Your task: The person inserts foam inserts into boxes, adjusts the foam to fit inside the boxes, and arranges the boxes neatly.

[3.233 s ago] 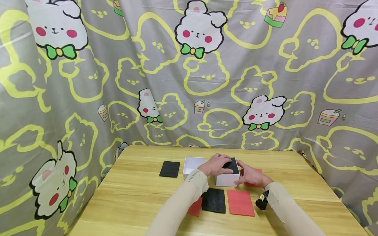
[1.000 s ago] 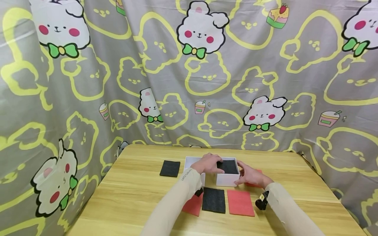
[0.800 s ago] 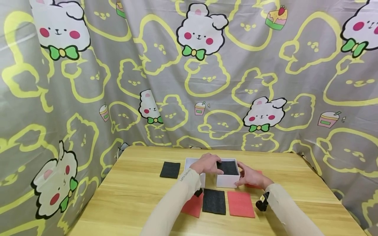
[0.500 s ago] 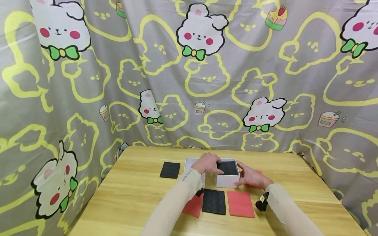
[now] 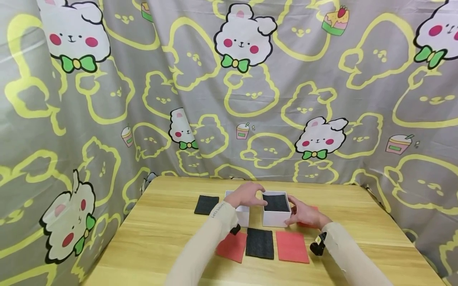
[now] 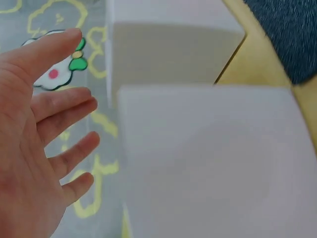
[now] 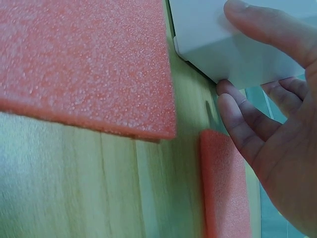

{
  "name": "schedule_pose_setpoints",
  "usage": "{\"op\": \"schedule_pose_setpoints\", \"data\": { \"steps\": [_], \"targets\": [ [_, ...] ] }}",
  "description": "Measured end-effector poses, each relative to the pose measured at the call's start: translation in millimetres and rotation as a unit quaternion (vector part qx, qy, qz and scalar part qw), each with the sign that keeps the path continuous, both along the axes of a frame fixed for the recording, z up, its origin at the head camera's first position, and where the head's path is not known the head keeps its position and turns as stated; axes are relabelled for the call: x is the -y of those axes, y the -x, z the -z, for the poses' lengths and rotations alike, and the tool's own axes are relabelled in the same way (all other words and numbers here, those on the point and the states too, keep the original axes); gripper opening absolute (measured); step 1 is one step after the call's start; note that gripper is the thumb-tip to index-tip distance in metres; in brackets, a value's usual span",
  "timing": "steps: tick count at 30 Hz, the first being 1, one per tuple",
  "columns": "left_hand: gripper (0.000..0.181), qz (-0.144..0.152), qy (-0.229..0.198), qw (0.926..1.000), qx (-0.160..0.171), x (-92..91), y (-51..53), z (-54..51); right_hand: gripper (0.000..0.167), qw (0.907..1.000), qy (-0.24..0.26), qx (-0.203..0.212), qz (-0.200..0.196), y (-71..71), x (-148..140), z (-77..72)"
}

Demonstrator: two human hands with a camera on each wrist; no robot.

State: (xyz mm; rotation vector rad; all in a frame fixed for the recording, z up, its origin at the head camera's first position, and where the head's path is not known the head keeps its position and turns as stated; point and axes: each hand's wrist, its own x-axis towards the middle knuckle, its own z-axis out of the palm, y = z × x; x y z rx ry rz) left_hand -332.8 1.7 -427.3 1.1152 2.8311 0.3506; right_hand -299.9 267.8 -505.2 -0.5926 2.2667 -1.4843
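Observation:
My left hand point(image 5: 247, 194) hovers above the gap between two white boxes, thumb and fingers spread and holding nothing; in the left wrist view the left hand point(image 6: 34, 129) is apart from both. The right-hand white box point(image 5: 275, 219) has a black foam sheet point(image 5: 276, 203) lying inside, below its rim. My right hand point(image 5: 304, 212) grips this box at its right side, thumb on the front wall and fingers around the far side. The thumb lies against the white box point(image 7: 237, 54) in the right wrist view. Partly hidden behind my left arm is the other white box point(image 5: 244, 216).
In front lie a red foam sheet point(image 5: 232, 247), a black one point(image 5: 260, 243) and another red one point(image 5: 292, 247). One more black sheet point(image 5: 206, 205) lies at the left. A red sheet point(image 5: 313, 211) is partly covered by my right hand. A patterned curtain point(image 5: 264, 91) hangs behind the wooden table point(image 5: 157, 238).
The black foam sheet has gone from the box's top to lower inside it. My left hand has come off the sheet and box, moving left. My right hand keeps its place.

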Motion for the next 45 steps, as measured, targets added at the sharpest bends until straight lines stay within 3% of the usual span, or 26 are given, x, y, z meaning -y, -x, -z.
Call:
{"op": "schedule_pose_setpoints", "data": {
  "steps": [5,12,17,23,32,39,45],
  "targets": [
    [0.054,0.004,-0.015,0.9999,0.003,22.5,0.9,-10.3,0.102,1.0000,-0.006,-0.006,0.005,-1.6,0.3,-0.3],
    [0.060,-0.020,-0.038,0.9990,0.010,60.7,2.8,-20.9,0.102,1.0000,0.002,-0.007,0.000,0.2,-0.7,-1.6],
    [0.065,-0.047,-0.063,0.9962,0.037,87.0,2.4,-22.4,0.103,1.0000,0.002,-0.004,0.001,1.1,-1.7,-2.5],
    [0.070,-0.069,-0.072,0.9940,0.046,113.1,4.9,-18.6,0.103,0.9999,-0.007,-0.004,0.005,0.9,-2.6,-2.1],
    [0.071,-0.101,-0.093,0.9891,0.054,150.5,8.6,-4.4,0.102,0.9999,-0.008,-0.012,0.003,1.3,-1.5,-0.5],
    [0.071,-0.132,-0.078,0.9855,0.073,172.8,12.2,22.2,0.102,0.9999,-0.010,-0.009,0.001,3.0,-2.5,0.8],
    [0.078,-0.136,-0.055,0.9846,0.095,180.8,13.8,42.5,0.102,0.9998,-0.014,-0.012,-0.001,3.6,-2.2,2.4]
  ]
}}
